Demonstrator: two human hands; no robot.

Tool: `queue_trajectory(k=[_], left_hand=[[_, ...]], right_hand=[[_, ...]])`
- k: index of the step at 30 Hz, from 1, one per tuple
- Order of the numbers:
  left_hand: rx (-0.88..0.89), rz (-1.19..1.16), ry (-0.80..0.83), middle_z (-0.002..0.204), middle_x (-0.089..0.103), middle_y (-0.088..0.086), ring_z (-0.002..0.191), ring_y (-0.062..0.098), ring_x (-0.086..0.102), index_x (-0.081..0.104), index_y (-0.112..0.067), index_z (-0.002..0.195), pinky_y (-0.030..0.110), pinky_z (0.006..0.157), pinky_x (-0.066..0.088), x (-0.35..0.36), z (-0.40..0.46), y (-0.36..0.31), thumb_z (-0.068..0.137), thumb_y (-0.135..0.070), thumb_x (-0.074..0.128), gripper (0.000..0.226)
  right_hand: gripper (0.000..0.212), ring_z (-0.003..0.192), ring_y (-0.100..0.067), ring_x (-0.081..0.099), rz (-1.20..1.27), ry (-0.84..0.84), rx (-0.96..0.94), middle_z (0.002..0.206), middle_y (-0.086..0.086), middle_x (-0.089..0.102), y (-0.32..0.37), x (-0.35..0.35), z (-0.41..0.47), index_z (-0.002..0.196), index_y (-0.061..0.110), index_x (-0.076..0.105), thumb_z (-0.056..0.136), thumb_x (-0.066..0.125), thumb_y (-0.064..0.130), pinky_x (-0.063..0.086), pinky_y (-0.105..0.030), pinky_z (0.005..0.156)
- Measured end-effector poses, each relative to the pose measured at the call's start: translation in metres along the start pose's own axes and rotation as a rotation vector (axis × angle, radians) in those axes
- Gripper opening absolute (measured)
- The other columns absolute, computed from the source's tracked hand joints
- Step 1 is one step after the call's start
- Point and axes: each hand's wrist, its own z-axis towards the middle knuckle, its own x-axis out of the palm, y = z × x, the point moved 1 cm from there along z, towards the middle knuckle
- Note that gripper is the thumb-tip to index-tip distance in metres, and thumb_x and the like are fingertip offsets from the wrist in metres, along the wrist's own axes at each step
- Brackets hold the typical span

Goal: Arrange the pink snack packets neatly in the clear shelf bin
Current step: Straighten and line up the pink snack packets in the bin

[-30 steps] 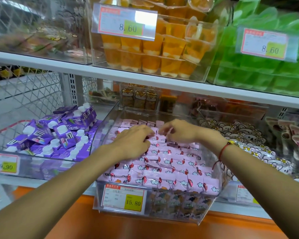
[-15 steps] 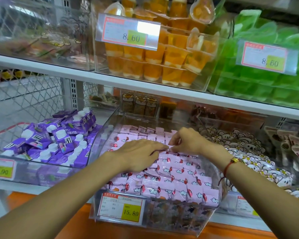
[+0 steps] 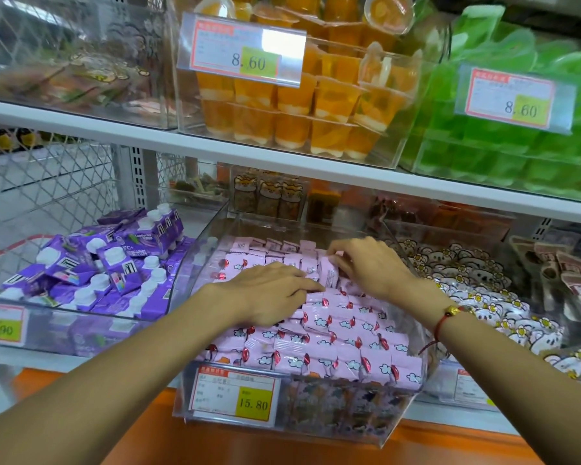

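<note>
On clear bin (image 3: 396, 427) front, price tag (image 3: 235, 394) "15.80" (yellow patch); pink packets (image 3: 342, 333) above

both bare forearms reach in from the lower corners toward frame centre; left hand (image 3: 269, 293) lies palm down, fingers extended; right hand (image 3: 366, 266) has fingers curled, pinching.

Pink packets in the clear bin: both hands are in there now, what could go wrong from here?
1. The right hand pinches one tilted packet; pushing it in could knock the upright back rows askew.
2. The left hand lies flat on the pink packets; sliding it may disturb the lined-up rows beneath.
3. Front packets sit level with the clear bin rim; a nudge forward might spill some.
</note>
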Motion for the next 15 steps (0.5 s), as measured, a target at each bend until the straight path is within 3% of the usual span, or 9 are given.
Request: queue_trajectory(k=[3,7,9,11,13,14,15], left_hand=[[0.004,0.002,0.000,0.156,0.022,-0.006,0.142,0.017,0.019,0.028,-0.045,0.143,0.039,0.113,0.022,0.001,0.000,0.000,0.102,-0.036,0.019,0.043],[0.004,-0.020,0.000,0.156,0.022,-0.006,0.142,0.016,0.018,0.027,-0.046,0.143,0.040,0.113,0.021,0.003,0.000,0.002,0.102,-0.036,0.018,0.043],[0.009,-0.057,-0.019,0.155,0.024,-0.006,0.141,0.016,0.021,0.030,-0.045,0.142,0.038,0.113,0.023,0.004,0.002,0.003,0.102,-0.035,0.021,0.043],[0.006,-0.185,-0.053,0.144,0.043,-0.004,0.126,0.018,0.044,0.039,-0.041,0.139,0.034,0.101,0.038,0.004,0.002,0.003,0.101,-0.031,0.030,0.040],[-0.020,-0.474,-0.122,0.107,0.064,-0.004,0.087,0.021,0.060,0.052,-0.035,0.128,0.029,0.072,0.048,0.002,0.001,0.003,0.097,-0.025,0.045,0.033],[-0.051,-0.606,-0.179,0.101,0.063,-0.005,0.082,0.021,0.061,0.054,-0.031,0.121,0.030,0.069,0.049,0.000,0.001,0.003,0.094,-0.023,0.053,0.027],[-0.086,-0.689,-0.254,0.106,0.061,-0.005,0.089,0.019,0.062,0.053,-0.028,0.115,0.034,0.073,0.052,-0.004,0.001,0.002,0.090,-0.027,0.060,0.026]], right_hand=[[0.020,0.086,-0.029,0.066,0.124,-0.052,0.098,0.097,-0.005,0.071,-0.005,-0.005,0.006,0.104,0.023,0.065,0.098,0.047,0.029,0.053,-0.042,0.078],[0.014,0.058,-0.011,0.054,0.483,-0.231,0.237,0.093,-0.005,0.068,-0.004,-0.013,0.007,0.099,0.019,0.065,0.096,0.051,0.023,0.047,-0.030,0.057],[0.014,0.062,-0.016,0.056,0.631,-0.369,0.319,0.093,-0.006,0.066,0.000,-0.018,0.004,0.099,0.016,0.063,0.096,0.050,0.022,0.049,-0.032,0.057],[0.014,0.066,-0.015,0.057,0.674,-0.537,0.356,0.088,-0.003,0.064,0.005,-0.022,-0.001,0.094,0.016,0.062,0.096,0.051,0.023,0.046,-0.024,0.057],[0.011,0.060,-0.002,0.053,0.724,-0.696,0.398,0.078,0.005,0.061,0.009,-0.025,-0.009,0.088,0.020,0.060,0.096,0.052,0.021,0.038,-0.013,0.053],[0.013,0.056,0.003,0.052,0.758,-0.759,0.424,0.073,0.009,0.058,0.011,-0.027,-0.013,0.085,0.022,0.058,0.096,0.052,0.018,0.037,-0.010,0.050],[0.016,0.052,0.006,0.051,0.793,-0.798,0.437,0.069,0.011,0.056,0.012,-0.028,-0.017,0.082,0.022,0.055,0.096,0.051,0.016,0.037,-0.009,0.047]])
